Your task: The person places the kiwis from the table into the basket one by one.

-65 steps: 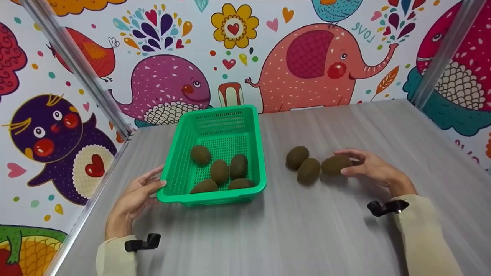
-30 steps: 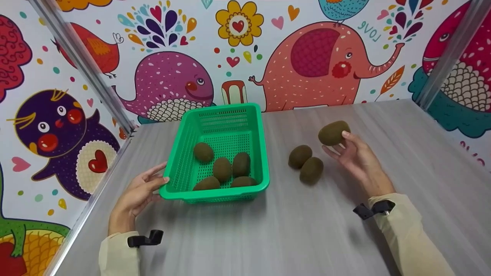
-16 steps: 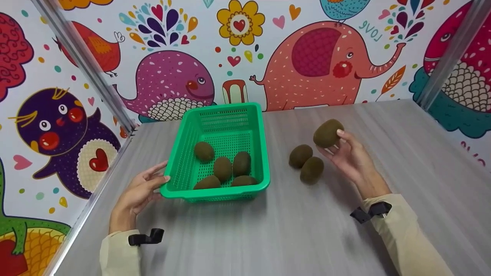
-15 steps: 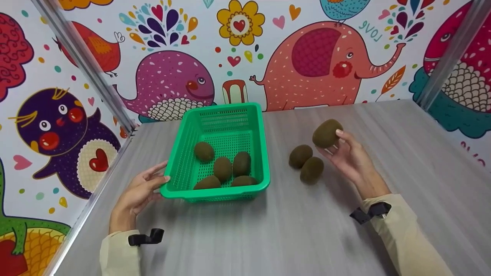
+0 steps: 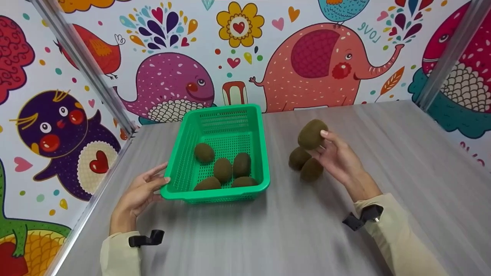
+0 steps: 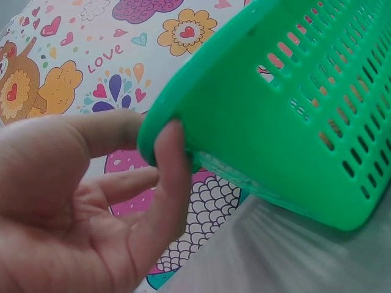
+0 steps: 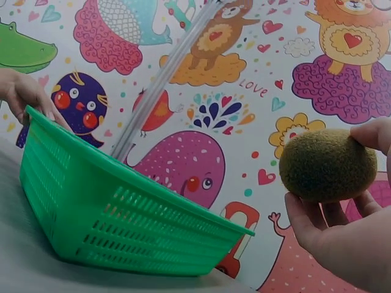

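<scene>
A brown fuzzy kiwi (image 5: 312, 134) is held up off the table between the thumb and fingers of my right hand (image 5: 341, 159). In the right wrist view this kiwi (image 7: 328, 165) is gripped near its right end. Below it, two more kiwis lie side by side on the table, the nearer kiwi (image 5: 311, 170) partly behind my fingers. My left hand (image 5: 138, 195) pinches the rim of a green plastic basket (image 5: 264, 168) at its near left corner. Several kiwis rest inside the basket, among them one kiwi (image 5: 204, 152) farther back. In the left wrist view, thumb and fingers hold the basket rim (image 6: 160, 122).
The grey wood-grain table (image 5: 276, 237) stretches around the basket. Behind it stands a wall (image 5: 238, 61) printed with cartoon animals, with a metal post (image 5: 88, 73) at the left corner and another post (image 5: 447, 57) at the right.
My right hand picked up the rightmost kiwi from the table, raised it, and has moved left with it, above the two others. My left hand stays on the basket rim.
</scene>
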Tool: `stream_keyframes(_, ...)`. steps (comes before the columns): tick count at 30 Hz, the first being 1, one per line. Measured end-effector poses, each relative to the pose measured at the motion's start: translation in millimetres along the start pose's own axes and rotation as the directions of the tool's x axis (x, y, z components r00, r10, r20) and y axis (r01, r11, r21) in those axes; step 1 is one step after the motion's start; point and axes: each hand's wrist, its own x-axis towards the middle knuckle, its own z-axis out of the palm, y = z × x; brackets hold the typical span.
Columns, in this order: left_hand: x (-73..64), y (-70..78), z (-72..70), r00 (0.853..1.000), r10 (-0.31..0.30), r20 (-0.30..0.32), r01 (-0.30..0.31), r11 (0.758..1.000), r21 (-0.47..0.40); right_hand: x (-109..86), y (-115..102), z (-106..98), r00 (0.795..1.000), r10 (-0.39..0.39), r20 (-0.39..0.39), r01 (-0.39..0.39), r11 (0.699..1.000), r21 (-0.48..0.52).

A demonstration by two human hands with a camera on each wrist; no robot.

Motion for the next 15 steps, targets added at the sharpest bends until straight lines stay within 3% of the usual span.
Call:
stream_keyframes(8,-2.6,-0.3,-3.0,1.0,-0.01,0.008,0.01,1.0,-0.014,11.5,4.5,20.5,0.995,0.046,0.084,-0.033,0.989,-0.144)
stream_keyframes(15,-1.2,2.2,-1.0,1.0,-0.012,0.014,0.012,1.0,-0.018,20.7,5.8,41.9,0.994,0.063,0.094,-0.039,0.97,-0.239)
